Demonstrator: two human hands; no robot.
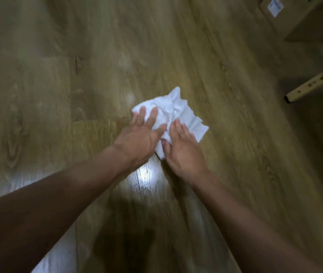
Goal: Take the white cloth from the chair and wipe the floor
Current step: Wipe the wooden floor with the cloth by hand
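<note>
A crumpled white cloth (173,113) lies on the wooden floor (62,79) in the middle of the view. My left hand (141,135) presses flat on the cloth's left part with straight, spread fingers. My right hand (183,148) presses on its near right part, fingers straight and pointing away from me. Both hands cover the near half of the cloth. The view is blurred by motion.
A cardboard box (302,18) with a white label stands at the far right. A light wooden furniture leg (312,83) with a black knob reaches down to the floor on the right. A bright light reflection (147,180) shines on the floor just below my hands.
</note>
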